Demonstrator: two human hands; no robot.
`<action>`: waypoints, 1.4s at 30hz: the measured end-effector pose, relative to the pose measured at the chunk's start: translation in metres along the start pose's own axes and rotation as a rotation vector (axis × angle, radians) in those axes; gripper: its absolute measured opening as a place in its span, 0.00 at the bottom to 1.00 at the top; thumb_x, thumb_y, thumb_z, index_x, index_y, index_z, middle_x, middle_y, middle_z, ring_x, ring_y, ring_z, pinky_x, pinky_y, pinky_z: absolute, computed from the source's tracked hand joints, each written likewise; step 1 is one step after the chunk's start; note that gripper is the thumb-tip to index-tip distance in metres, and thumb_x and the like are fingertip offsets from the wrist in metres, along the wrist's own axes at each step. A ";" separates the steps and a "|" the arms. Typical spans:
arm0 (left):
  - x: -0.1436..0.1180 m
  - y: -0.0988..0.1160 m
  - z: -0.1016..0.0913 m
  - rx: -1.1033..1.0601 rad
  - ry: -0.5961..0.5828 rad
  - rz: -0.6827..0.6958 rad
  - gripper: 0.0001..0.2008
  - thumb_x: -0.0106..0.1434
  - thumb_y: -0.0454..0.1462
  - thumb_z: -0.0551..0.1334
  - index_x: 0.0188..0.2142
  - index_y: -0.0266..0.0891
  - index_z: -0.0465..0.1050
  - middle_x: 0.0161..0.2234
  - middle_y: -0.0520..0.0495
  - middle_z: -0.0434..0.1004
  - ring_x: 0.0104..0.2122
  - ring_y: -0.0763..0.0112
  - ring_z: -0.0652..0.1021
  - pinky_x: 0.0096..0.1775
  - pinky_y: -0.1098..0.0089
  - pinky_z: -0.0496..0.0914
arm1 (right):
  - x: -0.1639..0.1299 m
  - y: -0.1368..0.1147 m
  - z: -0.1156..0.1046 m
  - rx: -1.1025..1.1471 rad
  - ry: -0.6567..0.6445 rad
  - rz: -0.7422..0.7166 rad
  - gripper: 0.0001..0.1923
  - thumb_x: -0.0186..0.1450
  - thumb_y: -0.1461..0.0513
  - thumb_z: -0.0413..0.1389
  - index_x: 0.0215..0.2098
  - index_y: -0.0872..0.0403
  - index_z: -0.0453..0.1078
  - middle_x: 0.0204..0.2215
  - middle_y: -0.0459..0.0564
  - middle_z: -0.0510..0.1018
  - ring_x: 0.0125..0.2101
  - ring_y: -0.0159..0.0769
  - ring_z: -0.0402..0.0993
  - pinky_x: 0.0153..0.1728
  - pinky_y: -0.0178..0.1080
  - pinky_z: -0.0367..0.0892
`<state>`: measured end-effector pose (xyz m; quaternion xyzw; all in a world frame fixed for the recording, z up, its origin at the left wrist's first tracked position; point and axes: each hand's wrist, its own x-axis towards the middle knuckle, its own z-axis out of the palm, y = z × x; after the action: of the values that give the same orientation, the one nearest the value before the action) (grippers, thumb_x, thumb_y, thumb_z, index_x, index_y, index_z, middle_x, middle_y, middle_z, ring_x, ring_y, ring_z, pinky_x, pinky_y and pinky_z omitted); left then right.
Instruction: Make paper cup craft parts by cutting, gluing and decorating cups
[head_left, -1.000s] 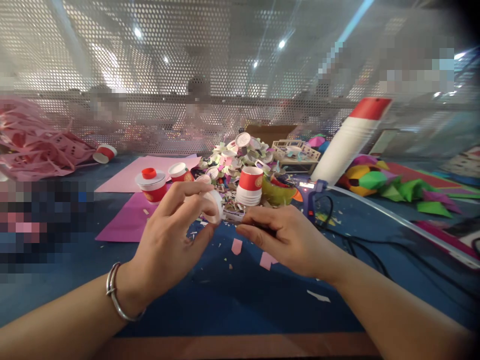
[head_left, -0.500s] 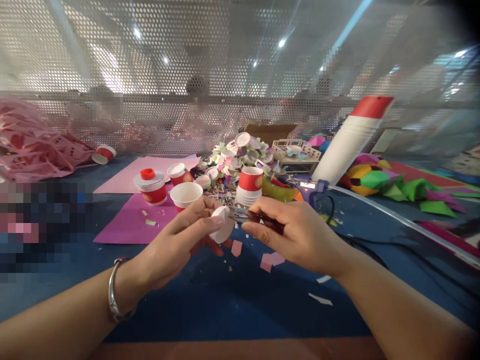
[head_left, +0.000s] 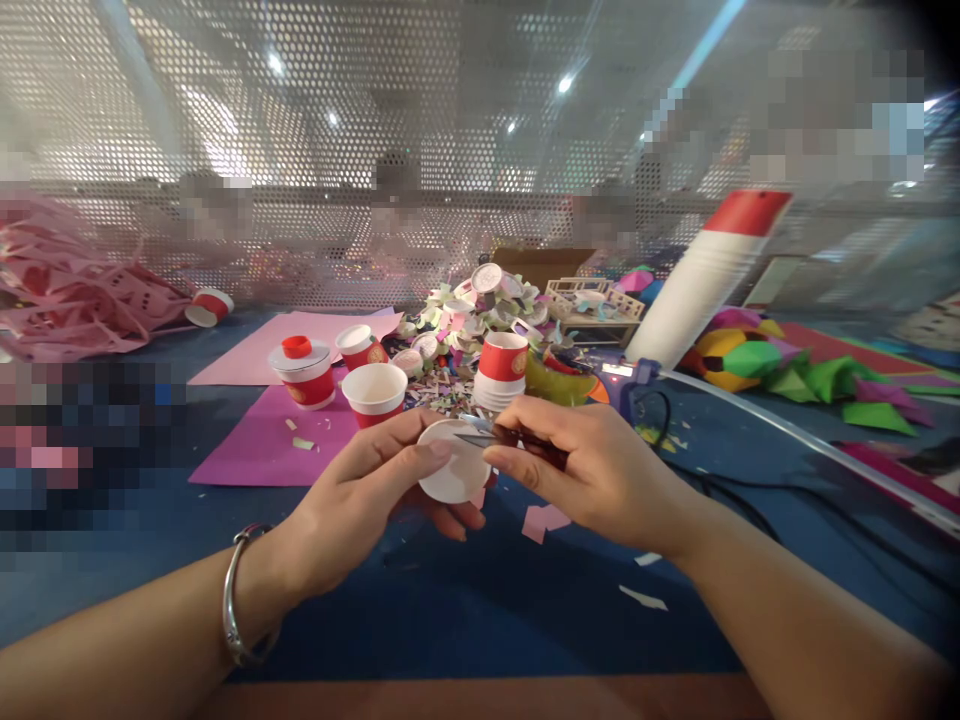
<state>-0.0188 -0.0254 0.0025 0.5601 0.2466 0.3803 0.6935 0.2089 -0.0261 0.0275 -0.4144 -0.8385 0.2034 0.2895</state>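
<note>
My left hand (head_left: 375, 485) pinches a round white paper piece (head_left: 454, 475) between thumb and fingers, its broad face toward me. It resembles the bottom part of a paper cup; whether it has a wall behind is hidden. In my right hand (head_left: 592, 465) are scissors (head_left: 517, 438), their dark handles wrapped by the fingers. The metal blades point left and lie across the upper edge of the white piece. Just behind my left hand stands a red and white paper cup (head_left: 375, 390). Upside-down stacked cups (head_left: 501, 365) stand beyond the scissors.
Purple (head_left: 262, 440) and pink paper sheets lie left, with a lidded cup (head_left: 302, 375) on them. A heap of cut cups (head_left: 480, 310) rises at the back. On the right are a blue glue gun (head_left: 626, 385), its cable, and a tall leaning cup stack (head_left: 697, 285).
My left hand has turned the white piece from a tilted, nearly edge-on view to face me, and moved it slightly right. The scissor blades now overlap its face. My right hand stays nearly in place.
</note>
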 end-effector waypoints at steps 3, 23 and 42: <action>0.001 -0.001 -0.002 0.039 0.024 0.029 0.09 0.72 0.41 0.61 0.42 0.36 0.75 0.35 0.46 0.82 0.31 0.70 0.83 0.31 0.76 0.76 | 0.000 0.000 -0.001 0.013 -0.005 0.016 0.13 0.70 0.52 0.58 0.34 0.53 0.68 0.19 0.38 0.67 0.19 0.26 0.58 0.20 0.33 0.54; 0.002 0.003 -0.001 0.184 0.018 -0.001 0.09 0.72 0.39 0.61 0.43 0.34 0.71 0.37 0.44 0.83 0.33 0.72 0.84 0.30 0.78 0.77 | 0.001 0.004 0.000 -0.022 -0.024 -0.022 0.16 0.72 0.51 0.54 0.34 0.54 0.69 0.22 0.39 0.66 0.21 0.25 0.58 0.23 0.33 0.54; 0.003 0.001 -0.004 0.253 0.018 -0.057 0.13 0.71 0.44 0.61 0.42 0.35 0.73 0.36 0.43 0.83 0.30 0.70 0.82 0.29 0.76 0.71 | 0.002 0.002 0.002 0.057 -0.056 0.005 0.10 0.69 0.56 0.60 0.35 0.54 0.70 0.22 0.39 0.70 0.22 0.25 0.60 0.23 0.31 0.55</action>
<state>-0.0201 -0.0207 0.0025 0.6325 0.3146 0.3315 0.6253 0.2079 -0.0241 0.0255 -0.4020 -0.8391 0.2396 0.2773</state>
